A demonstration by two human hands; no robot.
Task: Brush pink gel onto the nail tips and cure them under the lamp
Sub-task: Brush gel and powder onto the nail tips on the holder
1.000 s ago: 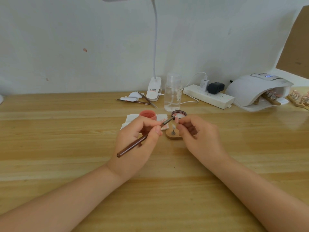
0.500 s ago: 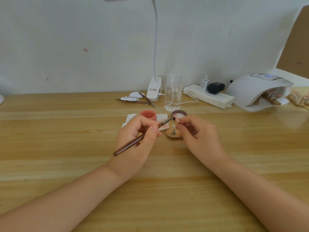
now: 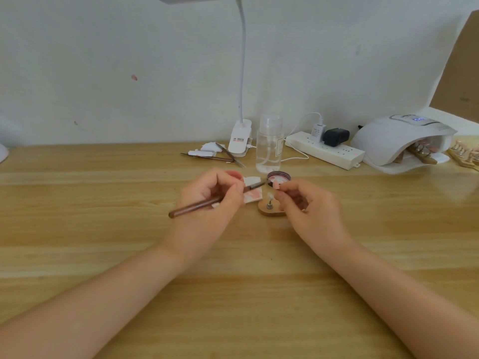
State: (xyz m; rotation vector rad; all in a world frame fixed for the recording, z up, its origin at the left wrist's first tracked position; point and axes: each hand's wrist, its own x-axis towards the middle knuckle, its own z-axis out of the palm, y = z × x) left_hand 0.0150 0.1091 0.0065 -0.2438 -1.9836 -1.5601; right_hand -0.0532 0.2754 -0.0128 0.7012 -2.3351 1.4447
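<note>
- Wooden table (image 3: pixel 103 255): light planks, runs the full width of the head view; everything below sits on it or is held above it.
- Curing lamp (image 3: pixel 399 141): white dome at the far right, display lit blue; wooden holders with nail tips sit under its opening. More holders (image 3: pixel 466 154) lie just to its right at the frame edge.
- Clip desk lamp (image 3: pixel 239 141): white base at the back centre, gooseneck rising out of frame.
- Power strip (image 3: pixel 337 151): white, between the clear bottle and the curing lamp, with a white charger and a black adapter plugged in.
- Clear bottle (image 3: pixel 269 143): upright, transparent, just behind the hands.
- Left hand (image 3: pixel 207 206): fingers curled round the brush (image 3: pixel 204 203) in a pen grip; brown handle slants down to the left, bristle end points right toward the nail tip, just short of it.
- Right hand (image 3: pixel 308 206): thumb and forefinger pinch the pink nail tip (image 3: pixel 276 185), held up just in front of the gel jar.
- Wooden stand (image 3: pixel 269 211): small base with a metal peg, on the table between the hands, partly under the right fingers.
- Paper wipe (image 3: pixel 252 194): white with pink smears, under the brush tip.
- Gel jar (image 3: pixel 278 176): open, dark rim, pink inside, just behind the nail tip.
- Spare tools (image 3: pixel 212 158): thin sticks and white scraps left of the desk lamp base.
</note>
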